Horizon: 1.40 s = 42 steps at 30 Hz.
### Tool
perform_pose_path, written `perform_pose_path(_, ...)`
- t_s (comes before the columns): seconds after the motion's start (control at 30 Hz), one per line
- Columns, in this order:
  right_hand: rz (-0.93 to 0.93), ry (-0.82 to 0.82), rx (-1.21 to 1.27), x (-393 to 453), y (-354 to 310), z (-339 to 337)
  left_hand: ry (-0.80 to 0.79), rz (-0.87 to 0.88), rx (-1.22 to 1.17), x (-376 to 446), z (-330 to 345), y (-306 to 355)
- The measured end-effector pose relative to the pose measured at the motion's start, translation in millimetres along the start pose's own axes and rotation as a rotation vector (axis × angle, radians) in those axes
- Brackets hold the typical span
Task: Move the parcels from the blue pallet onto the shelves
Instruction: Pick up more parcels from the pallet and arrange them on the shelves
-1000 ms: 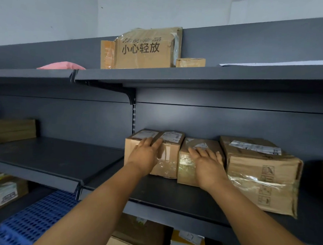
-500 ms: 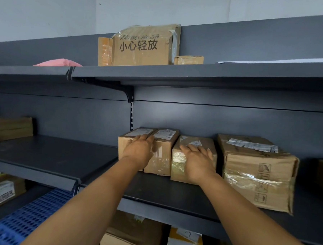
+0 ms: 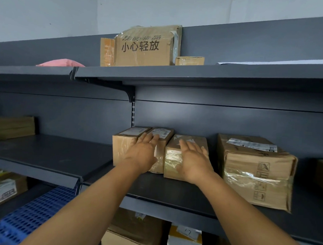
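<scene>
Two small taped cardboard parcels (image 3: 123, 146) stand side by side on the dark middle shelf (image 3: 171, 196). My left hand (image 3: 142, 158) lies flat against their front, fingers spread over the top edge. Right beside them is another small parcel (image 3: 171, 157), and my right hand (image 3: 194, 164) presses flat on its front and top. Neither hand grips anything. A corner of the blue pallet (image 3: 30, 214) shows at the lower left, below the shelf.
A large taped box (image 3: 257, 176) sits just right of my right hand. The top shelf carries a printed box (image 3: 142, 48), a small box (image 3: 189, 60) and a pink bag (image 3: 61, 62). More parcels lie at the left (image 3: 12, 126) and underneath (image 3: 132, 231).
Both hands stay flat on the small parcels, which have slid a little deeper onto the shelf. My view has shifted slightly.
</scene>
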State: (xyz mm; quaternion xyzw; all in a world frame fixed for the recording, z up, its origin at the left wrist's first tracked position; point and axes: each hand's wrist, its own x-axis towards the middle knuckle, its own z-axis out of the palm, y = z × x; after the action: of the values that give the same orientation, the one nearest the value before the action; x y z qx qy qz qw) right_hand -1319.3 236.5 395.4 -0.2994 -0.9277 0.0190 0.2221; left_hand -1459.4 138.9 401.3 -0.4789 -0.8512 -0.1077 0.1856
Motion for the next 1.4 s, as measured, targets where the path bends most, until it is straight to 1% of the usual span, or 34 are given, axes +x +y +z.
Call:
perform_pose_path(0.13,-0.023,0.126,-0.029,-39,15,-17,0.059,0.144,-0.098,-10,-3,44)
perform_pose_path(0.23,0.021,0.201,-0.048,-65,38,-36,0.086,0.284,-0.157,-15,-2,87)
perform_pose_path(0.3,0.103,0.207,-0.055,-77,59,-46,0.083,0.349,-0.197,-17,-3,119)
perform_pose_path(0.4,0.314,0.188,-0.031,-85,95,-59,0.092,0.417,-0.212,-18,-6,163)
perform_pose_path(0.47,0.437,0.155,0.034,-89,115,-63,0.081,0.433,-0.212,-16,-7,184)
perform_pose_path(0.5,0.470,0.130,0.087,-91,123,-64,0.077,0.432,-0.205,-14,-7,191)
perform_pose_path(0.6,0.443,0.108,0.201,-90,134,-58,0.093,0.405,-0.174,-7,-4,199)
perform_pose_path(0.8,0.357,0.081,0.202,-81,119,-51,0.109,0.341,-0.110,-3,-4,178)
perform_pose_path(1.03,0.349,0.040,0.200,-87,121,-56,0.087,0.350,-0.084,-12,-13,180)
perform_pose_path(1.2,0.305,0.110,0.091,-115,150,-74,0.116,0.402,-0.135,-25,-23,219)
perform_pose_path(1.4,0.304,0.144,-0.004,-156,222,-110,0.131,0.451,-0.162,-32,-22,312)
